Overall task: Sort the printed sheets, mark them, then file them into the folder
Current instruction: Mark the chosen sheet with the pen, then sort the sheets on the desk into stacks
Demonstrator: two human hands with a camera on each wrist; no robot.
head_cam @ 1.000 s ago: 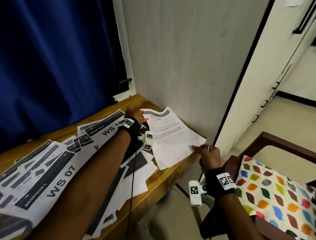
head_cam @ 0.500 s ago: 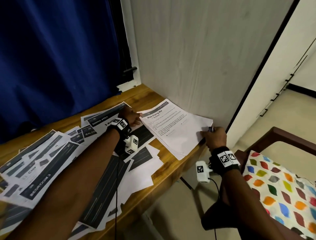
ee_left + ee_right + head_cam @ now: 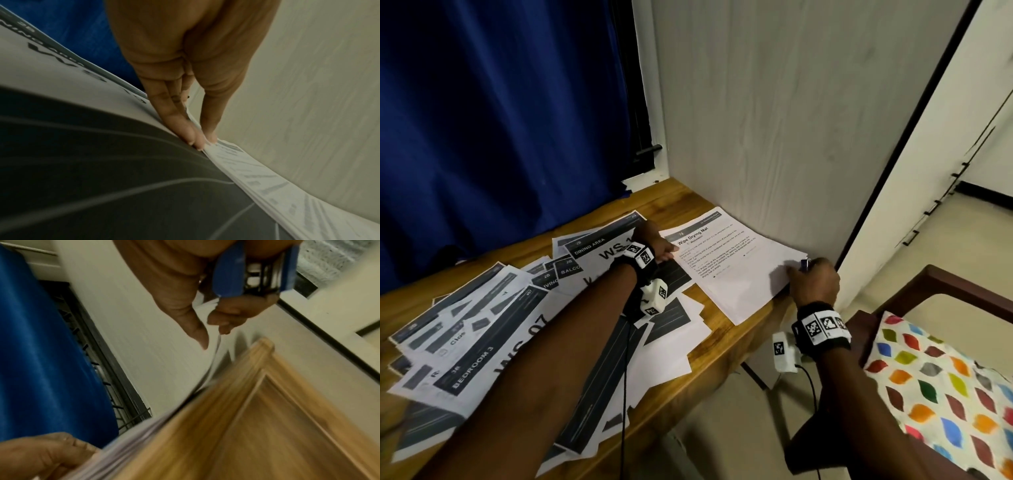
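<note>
At the desk's right corner, your left hand [image 3: 655, 245] pinches the text-sheet stack [image 3: 736, 265] at its left edge; your right hand [image 3: 812, 281] grips its right corner together with a blue stapler [image 3: 230, 270]. Risk: sheets fan apart, since edges look uneven.

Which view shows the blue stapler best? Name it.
Right wrist: the blue stapler fills the frame's top, gripped in the right hand. Head view shows only a small blue tip. Left wrist shows none.
</note>
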